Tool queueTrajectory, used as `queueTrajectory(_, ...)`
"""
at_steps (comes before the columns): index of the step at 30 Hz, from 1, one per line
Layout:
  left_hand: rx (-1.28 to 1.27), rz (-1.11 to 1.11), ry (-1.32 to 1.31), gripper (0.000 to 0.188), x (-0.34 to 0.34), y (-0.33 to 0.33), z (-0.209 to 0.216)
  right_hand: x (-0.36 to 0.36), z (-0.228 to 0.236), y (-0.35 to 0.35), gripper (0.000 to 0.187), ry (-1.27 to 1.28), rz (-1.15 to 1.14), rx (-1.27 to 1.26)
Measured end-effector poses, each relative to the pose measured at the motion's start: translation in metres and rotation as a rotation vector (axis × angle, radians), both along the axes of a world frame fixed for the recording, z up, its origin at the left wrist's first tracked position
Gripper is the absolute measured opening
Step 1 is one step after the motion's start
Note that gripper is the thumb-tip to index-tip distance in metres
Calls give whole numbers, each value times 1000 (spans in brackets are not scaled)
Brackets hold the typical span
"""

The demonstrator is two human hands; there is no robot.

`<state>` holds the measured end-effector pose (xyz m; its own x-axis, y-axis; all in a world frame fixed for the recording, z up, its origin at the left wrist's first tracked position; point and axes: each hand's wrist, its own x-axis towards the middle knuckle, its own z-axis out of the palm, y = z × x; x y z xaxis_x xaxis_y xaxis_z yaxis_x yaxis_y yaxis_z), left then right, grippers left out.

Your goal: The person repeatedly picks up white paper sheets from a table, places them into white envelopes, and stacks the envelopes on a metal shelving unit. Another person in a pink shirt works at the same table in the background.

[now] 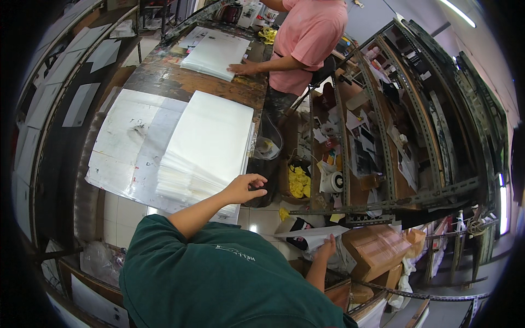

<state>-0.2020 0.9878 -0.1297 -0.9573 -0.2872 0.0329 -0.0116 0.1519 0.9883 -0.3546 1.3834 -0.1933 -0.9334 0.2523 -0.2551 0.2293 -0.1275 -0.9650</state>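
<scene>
A tall stack of white sheets lies on the table in front of me, its lower layers fanned out toward the near left. My left hand is over the stack's near right corner, thumb and fingers apart with nothing between them. Whether it touches the sheets I cannot tell. Low on my right side, my right hand pinches the edge of a white sheet. That sheet is tilted and seen nearly edge-on; a dark patch shows beside it.
A stained board lies left of the stack on the worn wooden table. Across it, a person in a pink shirt rests a hand by another sheet pile. Metal shelving and cardboard boxes stand at right; a rack at left.
</scene>
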Motion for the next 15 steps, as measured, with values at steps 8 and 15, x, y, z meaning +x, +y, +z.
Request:
queueTrajectory(8, 502, 127, -6, 30, -11, -12, -7, -10, -16, 9, 43, 35, 40, 60)
queueTrajectory(15, 772, 348, -50, 31, -31, -70, -15, -8, -11, 11, 43, -2, -1, 133)
